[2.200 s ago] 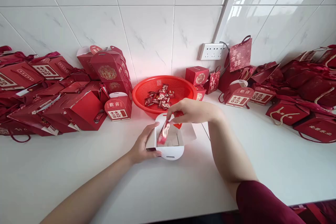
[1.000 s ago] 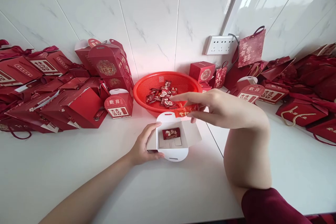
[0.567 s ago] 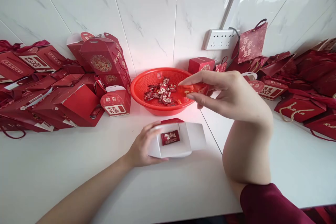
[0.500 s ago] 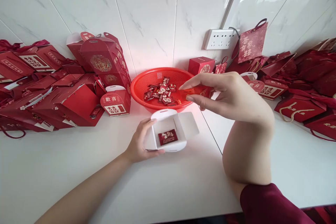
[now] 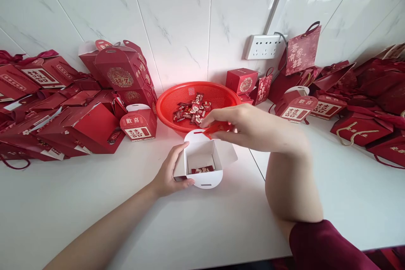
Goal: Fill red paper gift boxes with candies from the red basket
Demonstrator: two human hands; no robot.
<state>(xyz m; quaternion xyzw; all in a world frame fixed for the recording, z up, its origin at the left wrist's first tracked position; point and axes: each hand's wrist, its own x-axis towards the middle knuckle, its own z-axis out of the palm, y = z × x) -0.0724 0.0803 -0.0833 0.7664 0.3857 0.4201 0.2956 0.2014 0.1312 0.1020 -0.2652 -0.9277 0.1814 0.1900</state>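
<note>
Moving down and left from above the basket (image 5: 160, 112), the right hand (image 5: 232, 124) has brought a red packet (image 5: 219, 128) to the rear flap (image 5: 193, 136) of the open box (image 5: 207, 180). This sets the packet just beside the opening; it is not yet inside. Inside the box, 1 candy (image 5: 203, 170) now lies by the near wall, showing less of its face than 0.5 s ago.

State of the 2 hands: the right is closed to a pinch, thumb and fingers on the packet. The left hand (image 5: 171, 173) is partly open, thumb in front and fingers behind, gripping the left side of the box. Whether the box rests on the tabletop (image 5: 202, 232) cannot be told.

Loose candies (image 5: 195, 110) lie in the basket behind the box. To the left: a small box (image 5: 138, 124) and piled cartons (image 5: 95, 128). To the right: a cube box (image 5: 242, 81) and a bag (image 5: 303, 50).

Obstructions: the rear flap stands between basket and opening; the right hand covers the basket's front right rim.
</note>
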